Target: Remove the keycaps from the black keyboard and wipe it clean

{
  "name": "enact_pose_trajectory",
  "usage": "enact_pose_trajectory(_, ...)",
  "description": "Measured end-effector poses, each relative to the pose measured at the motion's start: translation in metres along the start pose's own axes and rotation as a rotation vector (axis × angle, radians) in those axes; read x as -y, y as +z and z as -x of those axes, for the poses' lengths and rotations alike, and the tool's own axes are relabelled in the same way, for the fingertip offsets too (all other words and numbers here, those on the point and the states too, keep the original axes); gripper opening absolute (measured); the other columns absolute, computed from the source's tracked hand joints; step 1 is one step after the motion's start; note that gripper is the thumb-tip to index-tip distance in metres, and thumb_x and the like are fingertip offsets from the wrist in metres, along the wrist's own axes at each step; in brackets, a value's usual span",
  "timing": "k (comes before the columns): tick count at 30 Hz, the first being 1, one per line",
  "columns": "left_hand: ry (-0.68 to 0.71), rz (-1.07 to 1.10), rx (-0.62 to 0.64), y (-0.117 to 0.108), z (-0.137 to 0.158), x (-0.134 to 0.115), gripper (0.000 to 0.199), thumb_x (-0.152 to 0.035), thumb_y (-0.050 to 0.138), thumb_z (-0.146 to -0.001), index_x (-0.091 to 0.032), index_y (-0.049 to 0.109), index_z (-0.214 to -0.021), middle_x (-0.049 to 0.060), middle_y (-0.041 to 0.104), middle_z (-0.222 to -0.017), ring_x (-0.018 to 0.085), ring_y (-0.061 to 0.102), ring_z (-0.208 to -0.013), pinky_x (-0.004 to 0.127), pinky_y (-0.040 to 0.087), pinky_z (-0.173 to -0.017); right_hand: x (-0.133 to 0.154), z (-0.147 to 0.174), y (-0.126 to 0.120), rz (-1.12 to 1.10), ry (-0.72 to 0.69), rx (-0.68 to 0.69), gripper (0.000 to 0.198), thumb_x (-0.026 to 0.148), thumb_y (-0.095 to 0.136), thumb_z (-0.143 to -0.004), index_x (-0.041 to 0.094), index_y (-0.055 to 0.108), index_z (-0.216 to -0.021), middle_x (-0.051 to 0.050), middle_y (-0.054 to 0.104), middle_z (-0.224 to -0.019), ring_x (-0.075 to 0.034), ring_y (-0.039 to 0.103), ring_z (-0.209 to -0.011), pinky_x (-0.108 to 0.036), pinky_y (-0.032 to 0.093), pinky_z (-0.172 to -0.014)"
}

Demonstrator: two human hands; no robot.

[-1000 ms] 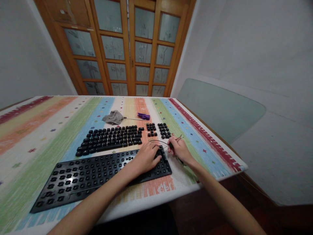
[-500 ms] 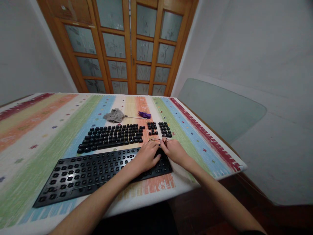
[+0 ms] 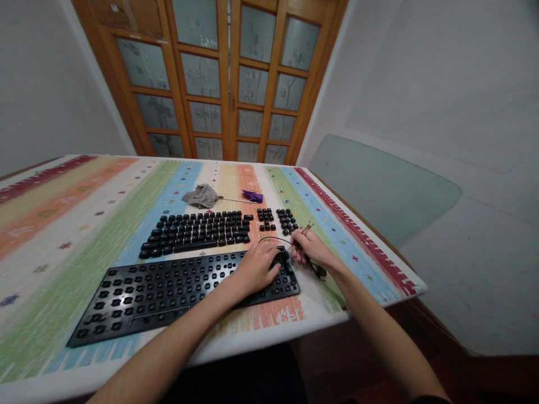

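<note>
A black keyboard base [image 3: 168, 286] with bare key switches lies at the table's front, its keycaps off. My left hand [image 3: 257, 266] rests palm down over its right part, thumb apart from the fingers, holding nothing. Just beyond the keyboard's right end, my right hand [image 3: 309, 247] is closed on a slender tool [image 3: 310, 225] whose brownish thin ends stick out above the fingers; its exact kind is unclear. A thin black cable [image 3: 273, 238] curves from near my left fingers toward my right hand. Under the right wrist shows a dark object [image 3: 319, 271], partly hidden.
Black keycaps [image 3: 197, 231] are laid out in keyboard order behind the base, with smaller groups [image 3: 266, 219] to the right. Farther back lie a grey cloth [image 3: 201, 196], a thin rod [image 3: 236, 200] and a purple item [image 3: 252, 196]. A striped cloth [image 3: 63, 247] covers the table.
My right hand has moved right, off the keyboard's upper right corner, and the slender tool's ends now show. My left hand stays on the keyboard. The view has shifted slightly.
</note>
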State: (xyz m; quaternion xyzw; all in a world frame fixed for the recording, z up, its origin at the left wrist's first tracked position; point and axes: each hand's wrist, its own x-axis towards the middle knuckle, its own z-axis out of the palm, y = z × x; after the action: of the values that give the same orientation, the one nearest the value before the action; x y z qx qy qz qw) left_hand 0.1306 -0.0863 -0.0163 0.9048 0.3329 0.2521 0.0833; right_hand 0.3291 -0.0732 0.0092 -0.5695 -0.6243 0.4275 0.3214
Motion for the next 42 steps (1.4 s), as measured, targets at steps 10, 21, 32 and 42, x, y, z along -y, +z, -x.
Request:
enact_pose_trajectory(10,0.019,0.187,-0.129,-0.006,-0.009,0.002,0.023,-0.029,0.064,-0.092,-0.017,0.062,-0.112,0.009,0.068,-0.113,0.025,0.06,-0.109,0.043,0.048,-0.098,0.017,0.016,-0.006,-0.088,-0.152,-0.051,0.037,0.052,0.047,-0.091,0.019,0.054,-0.076,0.002,0.061,-0.051,-0.008,0.049,-0.034,-0.017,0.033,-0.033)
enact_pose_trajectory(21,0.134,0.298,-0.334,-0.009,-0.01,0.0,0.012,-0.024,0.062,-0.093,-0.016,0.068,-0.099,0.008,0.07,-0.093,0.023,0.061,-0.091,0.038,0.049,-0.084,0.021,0.021,-0.002,-0.253,-0.186,-0.214,0.034,0.046,0.052,-0.085,0.019,0.058,-0.067,-0.002,0.064,-0.06,-0.013,0.058,-0.049,-0.023,0.045,-0.045)
enact_pose_trajectory(32,-0.159,0.795,-0.657,-0.009,-0.011,-0.013,0.017,-0.031,0.062,-0.093,-0.017,0.065,-0.101,0.006,0.068,-0.093,0.017,0.064,-0.082,0.029,0.051,-0.075,0.033,0.019,0.027,-0.929,-0.25,-0.258,0.01,0.025,0.051,-0.077,0.021,0.061,-0.074,0.0,0.068,-0.074,-0.016,0.066,-0.071,-0.032,0.055,-0.075)
enact_pose_trajectory(42,0.088,0.221,-0.53,-0.022,-0.005,0.0,0.02,-0.016,0.055,-0.096,-0.018,0.063,-0.114,0.007,0.069,-0.1,0.021,0.06,-0.093,0.037,0.051,-0.084,0.039,0.027,0.025,0.008,-0.402,-0.197,0.022,0.038,0.068,-0.082,0.018,0.067,-0.092,0.0,0.066,-0.078,-0.01,0.049,-0.054,-0.023,0.039,-0.053)
